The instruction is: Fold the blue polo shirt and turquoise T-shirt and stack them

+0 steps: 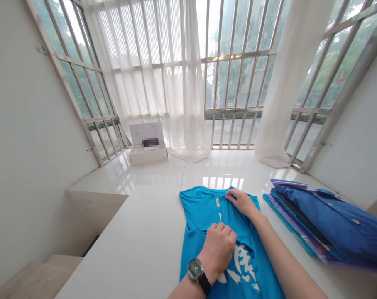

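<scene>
Blue T-shirt folded partway on the white counter, both hands on it

The shirt lies in the middle of the counter, a lengthwise fold down its front and white print showing; its lower end runs out of view, so what remains to fold there cannot be told. The right hand is clenched on the cloth near the collar, while the left hand, wearing a wristwatch, grasps a fold lower down. Just to the right sits a finished stack of folded clothes, topped by a blue button-up shirt.
</scene>
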`<state>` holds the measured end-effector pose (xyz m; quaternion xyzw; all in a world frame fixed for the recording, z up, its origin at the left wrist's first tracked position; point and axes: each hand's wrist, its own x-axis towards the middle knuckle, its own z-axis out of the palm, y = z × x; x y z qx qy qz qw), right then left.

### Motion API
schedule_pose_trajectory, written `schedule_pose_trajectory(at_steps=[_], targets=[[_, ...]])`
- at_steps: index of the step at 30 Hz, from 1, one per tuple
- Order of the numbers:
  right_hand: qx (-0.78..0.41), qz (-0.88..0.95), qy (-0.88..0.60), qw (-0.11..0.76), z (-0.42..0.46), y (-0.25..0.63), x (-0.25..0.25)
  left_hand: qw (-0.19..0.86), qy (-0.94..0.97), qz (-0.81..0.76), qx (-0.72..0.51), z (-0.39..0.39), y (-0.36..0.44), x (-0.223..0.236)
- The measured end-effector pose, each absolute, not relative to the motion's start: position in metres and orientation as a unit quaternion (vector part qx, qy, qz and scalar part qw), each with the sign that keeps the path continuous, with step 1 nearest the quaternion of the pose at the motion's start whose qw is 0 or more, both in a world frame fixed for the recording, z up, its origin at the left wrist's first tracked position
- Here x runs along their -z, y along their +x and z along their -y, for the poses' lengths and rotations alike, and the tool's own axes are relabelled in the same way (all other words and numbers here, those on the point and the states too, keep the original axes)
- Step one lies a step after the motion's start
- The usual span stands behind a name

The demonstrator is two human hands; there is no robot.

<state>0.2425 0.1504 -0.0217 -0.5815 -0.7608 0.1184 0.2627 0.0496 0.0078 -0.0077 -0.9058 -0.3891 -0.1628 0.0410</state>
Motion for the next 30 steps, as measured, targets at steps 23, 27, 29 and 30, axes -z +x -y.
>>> schedule_pose_trajectory(at_steps=[23, 27, 29, 30], targets=[[-0.054, 0.713, -0.682, 0.150, -0.156, 0.302, 0.024, 0.010, -0.890, 0.391, 0.236, -0.012, 0.051, 0.024], [-0.051, 0.715, -0.682, 0.145, -0.157, 0.305, 0.027, 0.002, -0.891, 0.393, 0.228, -0.012, 0.052, 0.024], [-0.053, 0.713, -0.685, 0.140, -0.158, 0.306, 0.027, 0.008, -0.892, 0.393, 0.225, -0.012, 0.053, 0.024], [-0.055, 0.712, -0.687, 0.137, -0.158, 0.306, 0.026, 0.010, -0.892, 0.393, 0.224, -0.012, 0.053, 0.023]])
